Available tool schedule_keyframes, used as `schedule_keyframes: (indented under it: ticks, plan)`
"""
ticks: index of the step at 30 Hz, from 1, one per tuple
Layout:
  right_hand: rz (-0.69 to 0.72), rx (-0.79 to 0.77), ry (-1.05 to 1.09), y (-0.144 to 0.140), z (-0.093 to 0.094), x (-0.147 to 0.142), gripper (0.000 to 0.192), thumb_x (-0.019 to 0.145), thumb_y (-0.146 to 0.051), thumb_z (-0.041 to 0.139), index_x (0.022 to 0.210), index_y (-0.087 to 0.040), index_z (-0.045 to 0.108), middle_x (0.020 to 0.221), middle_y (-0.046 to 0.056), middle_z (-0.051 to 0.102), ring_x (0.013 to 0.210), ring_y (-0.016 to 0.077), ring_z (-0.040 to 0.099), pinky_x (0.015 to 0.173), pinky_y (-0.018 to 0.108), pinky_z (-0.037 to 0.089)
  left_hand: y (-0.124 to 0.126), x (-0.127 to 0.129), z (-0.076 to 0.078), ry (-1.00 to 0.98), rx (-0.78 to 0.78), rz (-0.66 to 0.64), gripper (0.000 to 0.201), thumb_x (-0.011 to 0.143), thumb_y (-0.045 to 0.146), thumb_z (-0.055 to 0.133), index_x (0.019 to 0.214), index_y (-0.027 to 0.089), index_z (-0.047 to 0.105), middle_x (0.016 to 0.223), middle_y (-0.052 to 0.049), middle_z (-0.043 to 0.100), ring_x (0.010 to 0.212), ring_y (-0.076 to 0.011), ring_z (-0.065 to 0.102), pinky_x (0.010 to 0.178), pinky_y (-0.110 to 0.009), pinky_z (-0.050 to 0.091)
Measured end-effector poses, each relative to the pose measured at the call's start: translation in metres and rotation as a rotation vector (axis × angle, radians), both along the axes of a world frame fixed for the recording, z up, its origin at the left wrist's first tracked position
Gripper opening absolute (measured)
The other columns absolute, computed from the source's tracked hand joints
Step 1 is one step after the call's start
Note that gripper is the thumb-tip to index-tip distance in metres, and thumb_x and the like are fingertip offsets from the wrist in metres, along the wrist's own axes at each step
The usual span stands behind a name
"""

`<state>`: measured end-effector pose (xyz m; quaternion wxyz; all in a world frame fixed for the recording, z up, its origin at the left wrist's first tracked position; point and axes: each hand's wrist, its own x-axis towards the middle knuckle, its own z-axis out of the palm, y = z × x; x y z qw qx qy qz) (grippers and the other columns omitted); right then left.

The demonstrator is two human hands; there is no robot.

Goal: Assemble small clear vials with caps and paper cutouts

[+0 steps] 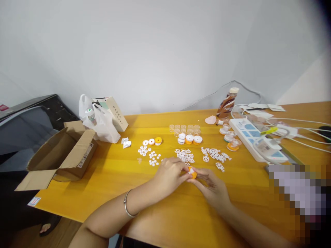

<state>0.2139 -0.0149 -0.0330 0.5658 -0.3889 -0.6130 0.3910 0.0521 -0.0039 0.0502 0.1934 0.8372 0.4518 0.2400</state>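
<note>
My left hand (169,175) and my right hand (216,189) meet over the front middle of the table. Between their fingertips is a small orange cap with a white part in it (192,174), gripped from both sides. Just beyond lie flat white openwork plastic pieces (184,155), with a second group (216,154) to the right. Small white discs (154,158) are scattered left of my left hand. Behind stand white and orange round caps (189,138) and several clear plastic cups (183,129). More white and yellow rings (151,141) sit in a row farther left.
An open cardboard box (74,155) and a white plastic bag (104,125) stand at left. On the right are a power strip (254,137) with cables, a brown drink bottle (227,105) and several clear-topped assembled pieces (234,144). A wall runs behind the table.
</note>
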Motion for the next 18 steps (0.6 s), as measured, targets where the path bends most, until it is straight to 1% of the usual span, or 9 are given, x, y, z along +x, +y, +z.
schedule_keyframes:
  ticks: [5, 8, 11, 14, 18]
  plan:
    - [0.027, -0.067, 0.077, 0.0023, 0.0006, -0.0019, 0.023, 0.068, -0.033, 0.07, 0.089, -0.025, 0.062, 0.082, 0.003, 0.069, 0.073, 0.0191, 0.067, 0.073, 0.035, 0.057, 0.0013, 0.0004, -0.0043, 0.005, 0.008, 0.023, 0.014, 0.077, 0.029, 0.058, 0.077, 0.017, 0.066, 0.077, -0.006, 0.066, 0.072, -0.0173, 0.059, 0.068, -0.029, 0.042]
    - [0.035, -0.119, 0.122, 0.0032, 0.0015, -0.0018, 0.025, 0.066, -0.033, 0.072, 0.087, -0.024, 0.062, 0.085, 0.004, 0.069, 0.075, 0.0196, 0.067, 0.074, 0.035, 0.056, 0.0024, 0.0005, -0.0067, -0.06, 0.011, 0.016, 0.011, 0.076, 0.027, 0.059, 0.074, 0.018, 0.065, 0.074, -0.005, 0.066, 0.069, -0.0159, 0.059, 0.066, -0.028, 0.043]
    - [0.048, -0.155, 0.151, 0.0031, 0.0028, -0.001, 0.026, 0.065, -0.033, 0.073, 0.087, -0.024, 0.062, 0.087, 0.005, 0.07, 0.076, 0.0195, 0.067, 0.074, 0.035, 0.057, 0.0028, 0.0005, -0.0083, -0.15, -0.018, 0.001, 0.01, 0.074, 0.027, 0.06, 0.073, 0.018, 0.064, 0.073, -0.004, 0.066, 0.067, -0.0141, 0.059, 0.064, -0.025, 0.044]
    - [0.047, -0.157, 0.164, 0.0021, 0.005, -0.0002, 0.027, 0.065, -0.034, 0.073, 0.087, -0.025, 0.062, 0.085, 0.004, 0.07, 0.077, 0.0197, 0.067, 0.074, 0.034, 0.057, 0.0017, 0.0012, -0.0088, -0.225, -0.047, 0.013, 0.01, 0.073, 0.028, 0.062, 0.073, 0.017, 0.063, 0.074, -0.003, 0.065, 0.067, -0.0133, 0.059, 0.064, -0.025, 0.045]
    - [0.029, -0.15, 0.169, 0.0004, 0.0084, 0.0005, 0.027, 0.064, -0.035, 0.074, 0.086, -0.025, 0.062, 0.087, 0.005, 0.07, 0.078, 0.0208, 0.068, 0.075, 0.035, 0.057, -0.0011, 0.0021, -0.0072, -0.276, -0.064, 0.025, 0.012, 0.074, 0.03, 0.062, 0.073, 0.017, 0.064, 0.075, -0.004, 0.066, 0.069, -0.014, 0.06, 0.068, -0.026, 0.046]
